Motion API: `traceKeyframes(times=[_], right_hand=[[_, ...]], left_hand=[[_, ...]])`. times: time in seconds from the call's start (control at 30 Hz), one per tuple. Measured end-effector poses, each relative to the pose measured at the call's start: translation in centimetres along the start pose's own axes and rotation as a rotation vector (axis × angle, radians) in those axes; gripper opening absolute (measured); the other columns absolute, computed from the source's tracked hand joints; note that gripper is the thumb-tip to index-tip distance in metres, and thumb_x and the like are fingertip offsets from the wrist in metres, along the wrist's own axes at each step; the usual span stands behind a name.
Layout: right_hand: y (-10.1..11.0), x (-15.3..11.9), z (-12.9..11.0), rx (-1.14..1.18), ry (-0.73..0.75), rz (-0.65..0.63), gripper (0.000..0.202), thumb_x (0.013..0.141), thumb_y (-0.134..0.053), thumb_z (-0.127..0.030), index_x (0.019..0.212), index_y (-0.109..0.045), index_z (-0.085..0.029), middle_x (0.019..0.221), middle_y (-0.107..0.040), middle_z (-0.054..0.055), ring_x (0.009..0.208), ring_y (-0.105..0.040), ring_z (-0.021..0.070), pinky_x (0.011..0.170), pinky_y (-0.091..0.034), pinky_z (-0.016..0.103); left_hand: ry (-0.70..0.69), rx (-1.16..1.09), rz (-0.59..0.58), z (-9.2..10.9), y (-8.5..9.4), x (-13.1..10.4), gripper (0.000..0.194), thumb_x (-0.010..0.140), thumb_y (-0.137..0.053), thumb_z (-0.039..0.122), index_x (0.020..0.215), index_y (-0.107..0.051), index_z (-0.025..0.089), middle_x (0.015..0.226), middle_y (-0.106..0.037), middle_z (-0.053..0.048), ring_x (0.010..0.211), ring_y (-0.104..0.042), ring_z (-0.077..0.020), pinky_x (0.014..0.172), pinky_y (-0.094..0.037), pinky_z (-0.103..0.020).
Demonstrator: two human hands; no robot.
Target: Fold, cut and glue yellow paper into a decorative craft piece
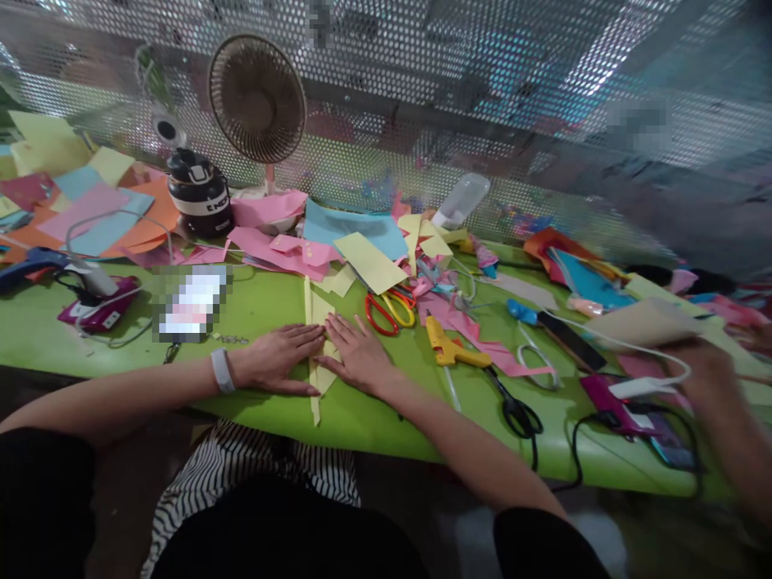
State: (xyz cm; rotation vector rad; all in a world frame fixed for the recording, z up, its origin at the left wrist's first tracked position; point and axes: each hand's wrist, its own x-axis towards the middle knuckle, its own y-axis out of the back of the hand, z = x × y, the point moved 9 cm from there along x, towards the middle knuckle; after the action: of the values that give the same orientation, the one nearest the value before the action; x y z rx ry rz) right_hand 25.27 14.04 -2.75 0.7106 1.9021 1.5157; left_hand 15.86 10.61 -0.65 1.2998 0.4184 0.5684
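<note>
While my two palms are facing down, one item is lying partly beneath them, near the front edge of the smooth, glossy green tabletop: pale yellow paper, thin, matte, angular. A narrow yellow strip is running lengthwise towards me and is jutting out beyond my fingers at both ends.

Left hand: fingers stretching out flat and close together, tips resting at the strip; a smooth white band is circling the wrist. Right hand: fingers lying straight and slightly spread, tips meeting the paper just beside the left fingertips.

Lying near my right hand: scissors with rounded red and yellow handles; a yellow plastic glue gun, angular, black-tipped; farther right, looped black handles.

Lying beyond: crumpled pink paper and a broad blue sheet. Standing behind: a squat, rounded black bottle and a round, ribbed fan, before perforated mesh.
</note>
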Motion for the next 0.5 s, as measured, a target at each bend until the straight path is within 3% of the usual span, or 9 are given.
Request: traceKeyframes(times=[0.27, 0.5], right_hand=[[-0.1, 0.29, -0.38, 0.061, -0.015, 0.014, 0.089, 0.1, -0.009, -0.068, 0.156, -0.034, -0.003, 0.164, -0.025, 0.015, 0.155, -0.022, 0.0295, 0.128, -0.015, 0.053], [-0.73, 0.23, -0.11, 0.054, -0.002, 0.084, 0.081, 0.102, -0.019, -0.063, 0.155, -0.039, -0.006, 0.162, -0.029, 0.014, 0.154, -0.025, 0.029, 0.127, -0.022, 0.051]], left_hand=[[0.017, -0.066, 0.075, -0.33, -0.39, -0.77, 0.084, 0.093, -0.049, 0.068, 0.154, -0.04, 0.012, 0.161, -0.037, -0.018, 0.151, -0.034, -0.0269, 0.126, -0.023, -0.043], [0.003, -0.109, 0.131, 0.02, -0.11, -0.83, 0.079, 0.094, -0.053, 0.06, 0.154, -0.041, 0.009, 0.157, -0.042, -0.02, 0.149, -0.037, -0.0288, 0.125, -0.025, -0.047]])
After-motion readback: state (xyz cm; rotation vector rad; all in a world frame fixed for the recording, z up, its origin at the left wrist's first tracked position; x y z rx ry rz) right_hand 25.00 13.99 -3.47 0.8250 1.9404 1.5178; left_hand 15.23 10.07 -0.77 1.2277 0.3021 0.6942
